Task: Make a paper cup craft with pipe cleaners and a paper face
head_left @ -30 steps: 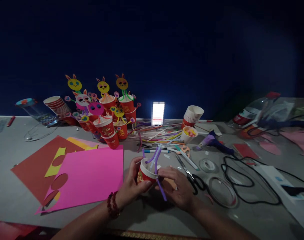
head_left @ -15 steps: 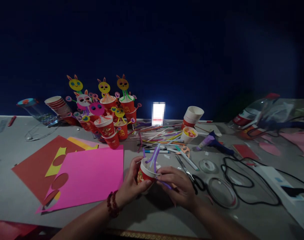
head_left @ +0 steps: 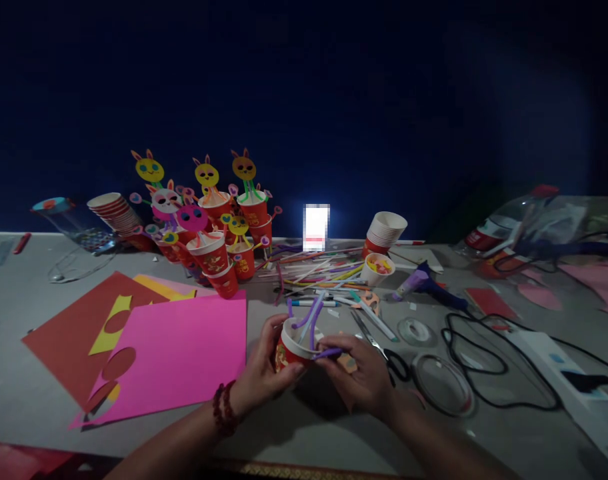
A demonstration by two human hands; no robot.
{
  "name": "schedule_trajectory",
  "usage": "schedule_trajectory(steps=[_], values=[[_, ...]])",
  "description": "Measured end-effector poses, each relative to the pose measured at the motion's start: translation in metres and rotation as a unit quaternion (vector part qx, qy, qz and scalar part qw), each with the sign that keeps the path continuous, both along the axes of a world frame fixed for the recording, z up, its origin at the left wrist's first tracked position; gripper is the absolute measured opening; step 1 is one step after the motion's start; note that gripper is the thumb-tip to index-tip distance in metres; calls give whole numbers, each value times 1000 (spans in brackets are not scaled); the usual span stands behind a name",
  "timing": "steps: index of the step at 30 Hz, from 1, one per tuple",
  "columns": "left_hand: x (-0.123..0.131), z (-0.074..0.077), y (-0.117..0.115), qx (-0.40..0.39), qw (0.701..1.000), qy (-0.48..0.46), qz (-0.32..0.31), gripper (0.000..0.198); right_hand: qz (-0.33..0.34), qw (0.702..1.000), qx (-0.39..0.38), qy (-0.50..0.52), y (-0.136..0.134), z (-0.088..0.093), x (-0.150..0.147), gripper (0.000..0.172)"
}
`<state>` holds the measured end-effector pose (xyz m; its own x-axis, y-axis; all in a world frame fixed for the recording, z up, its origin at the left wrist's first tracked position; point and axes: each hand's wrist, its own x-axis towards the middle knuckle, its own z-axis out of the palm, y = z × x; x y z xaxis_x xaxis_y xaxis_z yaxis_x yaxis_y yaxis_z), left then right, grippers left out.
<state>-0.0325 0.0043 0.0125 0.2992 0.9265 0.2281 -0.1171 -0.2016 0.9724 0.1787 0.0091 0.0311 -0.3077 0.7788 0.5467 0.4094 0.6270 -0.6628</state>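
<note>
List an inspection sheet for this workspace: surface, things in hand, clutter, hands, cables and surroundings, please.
Surface: grey tabletop, coloured paper lying on its left side, a pink sheet on top.
Things in hand: red paper cup, purple stems rising from its mouth; another purple stem juts out sideways near the rim.
Clutter: scissors, markers and loose stems beyond the hands.
Hands: left hand grips the cup; right hand appears to pinch the sideways stem.
Cables: black cable looped at right.
Surroundings: dark blue wall; rabbit-topped cups at left rear.

Dim light, dark blue wall (head_left: 304,100), grey tabletop (head_left: 14,387), white glow (head_left: 316,223) low against the wall
</note>
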Motion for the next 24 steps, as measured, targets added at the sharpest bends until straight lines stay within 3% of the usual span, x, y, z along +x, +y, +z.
schedule_trajectory(steps=[6,12,24], values=[[-3,-2,1,-39,999,1,-33,61,49,999,-21,3,6,5,2,19],[-2,2,2,-30,999,18,-16,58,54,998,0,-21,7,7,2,17],[-2,5,2,-18,997,78,-7,54,74,995,23,-57,11,12,5,34]])
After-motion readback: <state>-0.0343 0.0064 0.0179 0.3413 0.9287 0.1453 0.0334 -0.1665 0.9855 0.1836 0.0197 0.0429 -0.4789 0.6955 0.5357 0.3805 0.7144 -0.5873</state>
